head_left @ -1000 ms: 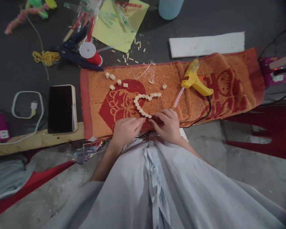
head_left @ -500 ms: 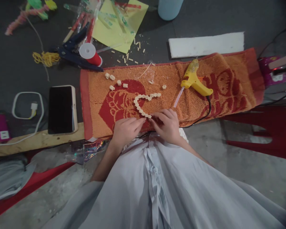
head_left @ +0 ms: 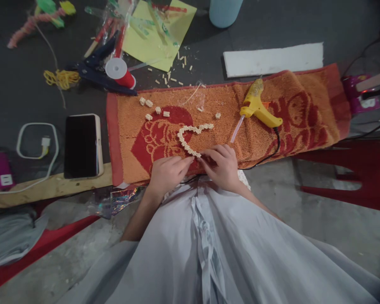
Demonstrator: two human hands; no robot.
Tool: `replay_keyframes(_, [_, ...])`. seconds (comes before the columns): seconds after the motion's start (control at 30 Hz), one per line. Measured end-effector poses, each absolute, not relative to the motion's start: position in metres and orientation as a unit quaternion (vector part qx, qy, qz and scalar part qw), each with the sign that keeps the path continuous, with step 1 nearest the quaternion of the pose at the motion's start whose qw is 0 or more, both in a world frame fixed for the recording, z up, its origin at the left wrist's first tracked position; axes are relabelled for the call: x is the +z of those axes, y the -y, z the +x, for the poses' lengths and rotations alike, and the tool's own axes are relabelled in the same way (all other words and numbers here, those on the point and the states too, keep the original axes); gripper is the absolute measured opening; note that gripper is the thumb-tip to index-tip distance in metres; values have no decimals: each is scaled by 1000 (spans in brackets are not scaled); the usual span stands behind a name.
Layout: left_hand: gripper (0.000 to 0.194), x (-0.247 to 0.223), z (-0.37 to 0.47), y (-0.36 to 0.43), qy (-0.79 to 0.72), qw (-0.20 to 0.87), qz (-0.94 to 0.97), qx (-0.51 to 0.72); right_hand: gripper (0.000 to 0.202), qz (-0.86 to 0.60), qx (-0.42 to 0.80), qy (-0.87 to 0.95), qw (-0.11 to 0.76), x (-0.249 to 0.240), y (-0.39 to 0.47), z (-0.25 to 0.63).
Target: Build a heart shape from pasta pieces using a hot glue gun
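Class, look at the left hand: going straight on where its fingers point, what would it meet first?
The left hand would most likely meet the near end of the pale curved strip first; depth is unclear, and they may already touch.

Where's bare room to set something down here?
Most room: dark tabletop right of the light-blue round container, beyond the white flat board. Smaller: the orange-red cloth towel's left end, left of its red diamond. Crowded: around the yellow paper sheet, red-and-white spool, dark-blue tool; also where left hand and right hand meet the curved cream strip.
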State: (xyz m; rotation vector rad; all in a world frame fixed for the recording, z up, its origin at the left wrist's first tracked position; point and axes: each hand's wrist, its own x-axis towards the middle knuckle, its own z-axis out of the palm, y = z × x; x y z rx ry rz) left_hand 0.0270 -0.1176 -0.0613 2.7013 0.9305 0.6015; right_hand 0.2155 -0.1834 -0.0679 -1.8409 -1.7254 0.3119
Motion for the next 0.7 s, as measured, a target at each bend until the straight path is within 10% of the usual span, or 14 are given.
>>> replay_keyframes(0.7, [31,-58,29,116,-301,82,925,215,17,-684,117,655,300,-67,183,216])
